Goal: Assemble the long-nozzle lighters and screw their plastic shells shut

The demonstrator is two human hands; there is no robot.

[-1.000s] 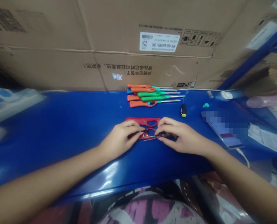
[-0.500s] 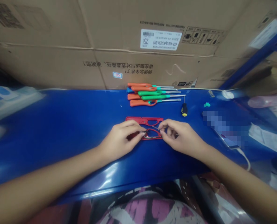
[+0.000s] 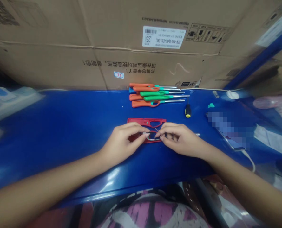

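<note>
Two red lighter casing halves lie on the blue table, one behind the other. The rear half (image 3: 141, 121) is untouched, with its inner face up. Over the front half (image 3: 154, 141) both hands meet, hiding much of it. My left hand (image 3: 125, 137) pinches a small dark part (image 3: 150, 132) between thumb and forefinger. Opposite it, my right hand (image 3: 179, 137) is closed in a pinch on a thin grey piece (image 3: 156, 129) that pokes out towards the upper left. Between the fingertips a pale wire (image 3: 152, 139) curves along the front half.
Behind the casings lie several orange and green stick lighters (image 3: 152, 95). A black and yellow screwdriver (image 3: 187, 111) is to their right. Farther right are a phone (image 3: 226, 133) with a white cable and a paper sheet (image 3: 272, 139). A large cardboard box (image 3: 67, 66) stands along the back.
My right hand has shifted slightly left, and its fingertips are closer to my left hand. The thin grey piece now points more upward. My left hand stays nearly in place.
</note>
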